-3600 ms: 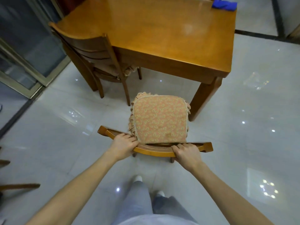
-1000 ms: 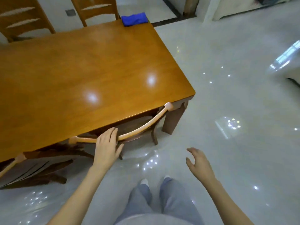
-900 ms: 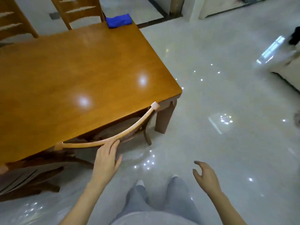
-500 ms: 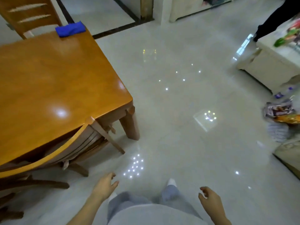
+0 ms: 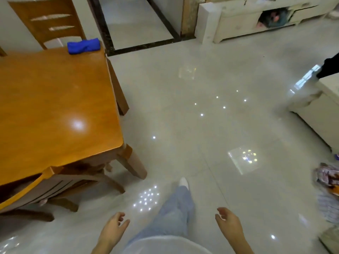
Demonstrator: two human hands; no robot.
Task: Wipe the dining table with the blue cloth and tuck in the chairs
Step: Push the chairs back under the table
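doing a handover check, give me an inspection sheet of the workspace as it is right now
surface: dining table, glossy top bare except for the cloth
job's things: blue cloth bunched at the table's far corner, in neither hand; near chair tucked under the table; far chair at the far side
clutter: packets on the floor at the right edge
hands: left hand and right hand loosely open, holding nothing
cables: nothing seen
surroundings: shiny tiled floor; white cabinet at the back
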